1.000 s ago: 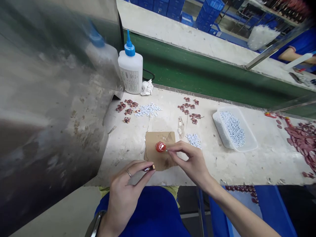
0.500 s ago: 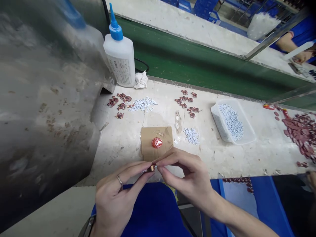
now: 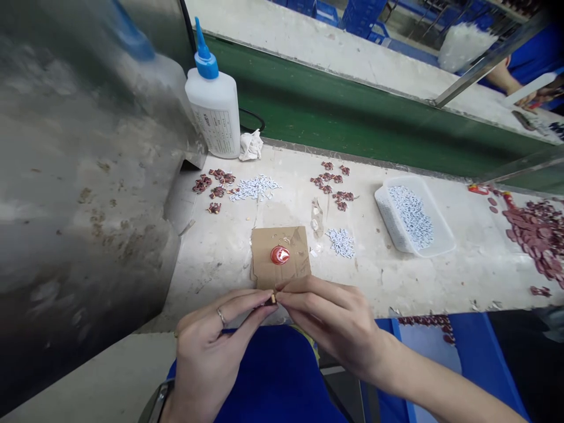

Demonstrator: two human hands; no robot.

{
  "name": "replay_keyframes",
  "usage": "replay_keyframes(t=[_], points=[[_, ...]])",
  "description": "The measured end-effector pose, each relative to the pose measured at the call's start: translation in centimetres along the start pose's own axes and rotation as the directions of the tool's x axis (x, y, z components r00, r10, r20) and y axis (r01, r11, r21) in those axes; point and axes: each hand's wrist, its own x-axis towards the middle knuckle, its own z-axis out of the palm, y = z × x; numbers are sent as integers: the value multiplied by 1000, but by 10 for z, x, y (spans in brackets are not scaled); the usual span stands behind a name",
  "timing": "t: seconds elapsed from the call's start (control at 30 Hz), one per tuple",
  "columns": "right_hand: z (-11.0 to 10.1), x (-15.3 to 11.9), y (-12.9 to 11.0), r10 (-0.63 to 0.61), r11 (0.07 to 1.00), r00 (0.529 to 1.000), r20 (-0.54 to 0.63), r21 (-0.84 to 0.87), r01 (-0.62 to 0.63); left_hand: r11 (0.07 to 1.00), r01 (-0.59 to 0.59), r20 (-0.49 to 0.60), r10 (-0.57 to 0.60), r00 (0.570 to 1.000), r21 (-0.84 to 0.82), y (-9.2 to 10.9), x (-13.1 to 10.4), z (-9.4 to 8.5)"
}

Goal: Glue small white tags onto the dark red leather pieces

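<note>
My left hand [image 3: 220, 338], with a ring on one finger, pinches a small dark figure [image 3: 271, 299] with a yellowish part. The fingertips of my right hand [image 3: 335, 320] are pressed together against the figure's right side; whether they hold a small piece is hidden. Just beyond both hands lies a brown cardboard piece [image 3: 264, 267] with a glossy red blob [image 3: 280, 255] on it. Small white-blue pieces form one pile [image 3: 341, 242] right of the cardboard and another [image 3: 255, 187] behind it. Brown figures lie in a left group [image 3: 217, 191] and a right group [image 3: 327, 177].
A white bottle with a blue nozzle [image 3: 215, 111] stands at the back left beside crumpled tissue [image 3: 251, 145]. A metal panel [image 3: 88, 176] bounds the left. Rightward are a tub of white-blue pieces [image 3: 443, 238] and reddish discs [image 3: 529, 232]. Another person's hand [image 3: 526, 97] shows at upper right.
My right hand's fingers have closed in on the figure, and its thumb has gone beneath the fingers. My left hand keeps its pinch, nearly unmoved.
</note>
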Motion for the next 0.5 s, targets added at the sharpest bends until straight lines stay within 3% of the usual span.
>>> replay_keyframes(t=[0.17,0.27,0.4,0.5], points=[[1,-1,-2,94,990,995,-42,107,-89,999,6,11,-5,1000,-43,1,5,-2],[3,1,-3,237,935,967,-98,294,-199,999,25,18,-24,1000,-38,2,8,-5],[10,8,-1,368,780,929,47,529,-336,1000,11,-5,-11,1000,6,2,10,-3],[14,17,2,358,770,926,122,523,-366,998,21,-49,-18,999,67,-1,-5,-5]])
